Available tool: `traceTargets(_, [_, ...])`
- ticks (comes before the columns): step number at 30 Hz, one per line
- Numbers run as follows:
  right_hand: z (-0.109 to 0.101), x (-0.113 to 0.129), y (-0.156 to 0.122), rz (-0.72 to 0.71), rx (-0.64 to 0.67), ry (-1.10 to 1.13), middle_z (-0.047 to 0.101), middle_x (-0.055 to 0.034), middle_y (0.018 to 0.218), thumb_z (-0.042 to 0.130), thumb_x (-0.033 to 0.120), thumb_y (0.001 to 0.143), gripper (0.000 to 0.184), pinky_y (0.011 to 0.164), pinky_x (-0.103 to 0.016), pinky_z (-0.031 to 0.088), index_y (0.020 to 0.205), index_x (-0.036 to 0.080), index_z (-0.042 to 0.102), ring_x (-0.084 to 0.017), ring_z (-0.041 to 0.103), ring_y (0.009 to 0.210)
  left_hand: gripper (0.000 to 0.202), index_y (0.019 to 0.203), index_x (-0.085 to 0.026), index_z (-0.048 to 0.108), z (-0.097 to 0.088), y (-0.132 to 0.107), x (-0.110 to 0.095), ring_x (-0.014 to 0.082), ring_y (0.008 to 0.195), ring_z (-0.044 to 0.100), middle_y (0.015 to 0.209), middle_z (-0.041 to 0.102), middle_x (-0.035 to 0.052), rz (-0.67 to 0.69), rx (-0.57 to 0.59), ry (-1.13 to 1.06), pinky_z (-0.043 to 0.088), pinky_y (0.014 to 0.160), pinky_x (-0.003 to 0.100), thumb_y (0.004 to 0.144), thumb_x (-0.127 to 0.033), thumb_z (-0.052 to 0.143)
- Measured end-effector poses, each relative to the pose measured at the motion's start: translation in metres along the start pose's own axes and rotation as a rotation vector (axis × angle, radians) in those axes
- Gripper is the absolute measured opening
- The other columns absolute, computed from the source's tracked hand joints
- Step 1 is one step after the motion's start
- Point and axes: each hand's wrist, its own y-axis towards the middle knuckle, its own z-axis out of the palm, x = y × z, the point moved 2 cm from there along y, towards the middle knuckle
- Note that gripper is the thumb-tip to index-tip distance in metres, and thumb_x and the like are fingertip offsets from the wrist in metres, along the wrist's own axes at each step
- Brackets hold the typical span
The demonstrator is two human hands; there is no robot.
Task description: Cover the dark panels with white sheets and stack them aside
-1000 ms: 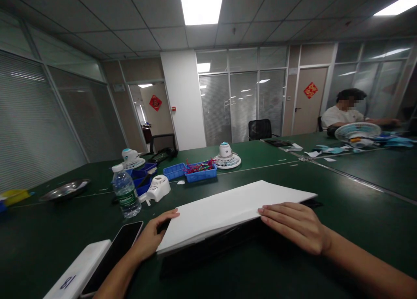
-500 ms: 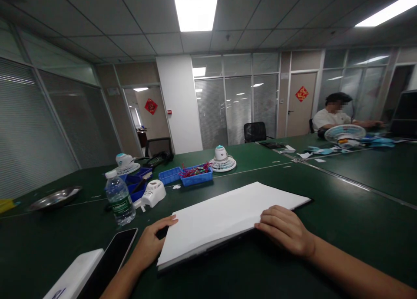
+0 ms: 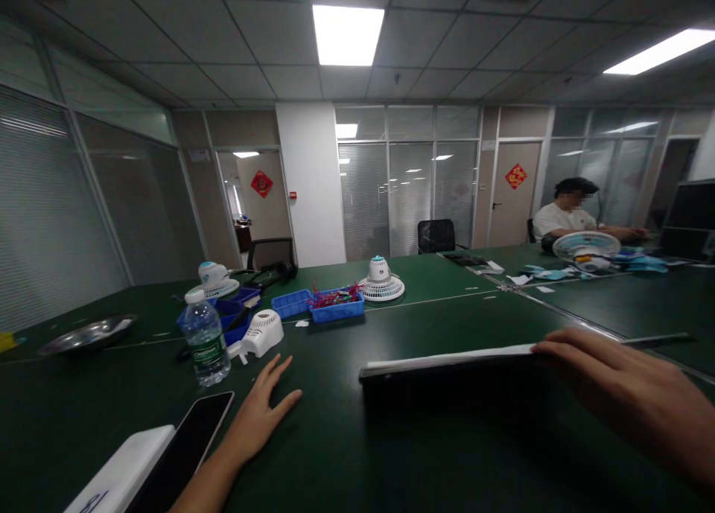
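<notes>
so the pad (image 3: 447, 362) was tipped up over the table (image 3: 313, 453), long edge running left to right, dark side toward the camera, thin white strip along the top. right hand (image 3: 631, 394) was the nearer one, fingers clamped on that edge (thumb hidden), with a long stretch of pad sticking out left of the grip. left hand (image 3: 260, 412) was empty, fingers spread, not touching the pad's left end. phone (image 3: 184, 450) lay beside that forearm, bottle (image 3: 205, 342) beyond.

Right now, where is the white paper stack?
In the head view, the white paper stack is right of centre, held at one edge by the right hand.
</notes>
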Motion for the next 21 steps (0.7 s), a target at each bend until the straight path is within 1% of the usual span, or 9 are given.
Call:
traceTargets(2, [-0.012,-0.022,-0.011,-0.109,0.130,-0.151,0.072,-0.0132,0.107,0.035,0.057,0.101,0.052,0.050,-0.022,0.049,0.115,0.026,0.074,-0.011,0.068,0.069,0.077,0.153,-0.029,0.039,0.000,0.000,0.001,0.0382,0.144,0.043,0.168,0.024,0.0107,-0.029,0.014,-0.010,0.046,0.110,0.053,0.086,-0.063,0.057])
traceTargets(3, [-0.016,-0.032,-0.016,-0.134,0.179,-0.210,0.072,-0.0138,0.108,0.029,0.059,0.102,0.057,0.049,-0.021,0.049,0.116,0.024,0.073,-0.011,0.068,0.068,0.079,0.153,-0.029,0.039,0.000,0.000,0.000,0.0390,0.143,0.044,0.167,0.024,0.0113,-0.040,0.015,-0.008,0.047,0.109,0.054,0.085,-0.064,0.057])
traceTargets(4, [-0.020,-0.041,-0.020,-0.124,0.204,-0.263,0.072,-0.0137,0.107,0.025,0.058,0.102,0.059,0.049,-0.021,0.050,0.116,0.024,0.072,-0.012,0.068,0.069,0.079,0.153,-0.028,0.039,0.000,0.000,-0.001,0.0395,0.143,0.044,0.167,0.025,0.0118,-0.047,0.012,-0.003,0.048,0.108,0.054,0.085,-0.064,0.056])
traceTargets(6, [-0.024,-0.058,-0.026,-0.056,0.283,-0.352,0.072,-0.0125,0.106,0.023,0.047,0.103,0.055,0.052,-0.024,0.053,0.115,0.023,0.071,-0.016,0.069,0.073,0.081,0.152,-0.026,0.040,-0.001,-0.001,-0.003,0.0398,0.142,0.044,0.167,0.026,0.0127,-0.060,0.006,0.011,0.048,0.107,0.055,0.084,-0.066,0.055])
traceTargets(8, [-0.022,-0.072,-0.031,0.026,0.391,-0.421,0.072,-0.0120,0.107,0.027,0.032,0.101,0.045,0.058,-0.029,0.057,0.114,0.022,0.070,-0.019,0.070,0.079,0.083,0.152,-0.024,0.041,-0.001,-0.002,-0.005,0.0399,0.142,0.045,0.166,0.026,0.0135,-0.071,0.003,0.020,0.048,0.108,0.055,0.083,-0.067,0.054])
traceTargets(12, [-0.005,-0.102,-0.041,0.091,0.556,-0.440,0.071,-0.0151,0.109,0.039,0.014,0.090,0.037,0.076,-0.035,0.058,0.112,0.014,0.069,-0.024,0.069,0.092,0.084,0.152,-0.022,0.041,0.000,-0.001,-0.006,0.0398,0.141,0.047,0.166,0.026,0.0142,-0.079,-0.001,0.021,0.049,0.107,0.055,0.082,-0.067,0.053])
traceTargets(15, [0.015,-0.121,-0.047,0.127,0.645,-0.403,0.071,-0.0173,0.105,0.041,0.008,0.086,0.037,0.078,-0.038,0.056,0.113,0.010,0.068,-0.027,0.066,0.094,0.083,0.152,-0.021,0.040,0.001,-0.001,-0.004,0.0391,0.142,0.046,0.167,0.024,0.0149,-0.074,0.010,0.020,0.047,0.109,0.054,0.083,-0.066,0.051])
traceTargets(19, [0.034,-0.133,-0.049,0.139,0.660,-0.382,0.071,-0.0162,0.095,0.042,0.005,0.086,0.036,0.080,-0.039,0.053,0.105,0.011,0.071,-0.026,0.065,0.087,0.083,0.153,-0.020,0.037,0.001,-0.001,-0.001,0.0396,0.143,0.043,0.167,0.020,0.0155,-0.078,0.027,0.014,0.046,0.110,0.055,0.085,-0.065,0.049])
traceTargets(21, [0.039,-0.133,-0.050,0.139,0.652,-0.378,0.071,-0.0169,0.097,0.041,0.005,0.087,0.036,0.081,-0.039,0.052,0.106,0.011,0.071,-0.026,0.065,0.087,0.082,0.153,-0.020,0.037,0.001,-0.002,0.001,0.0394,0.144,0.042,0.167,0.020,0.0155,-0.079,0.029,0.011,0.046,0.110,0.055,0.085,-0.064,0.048])
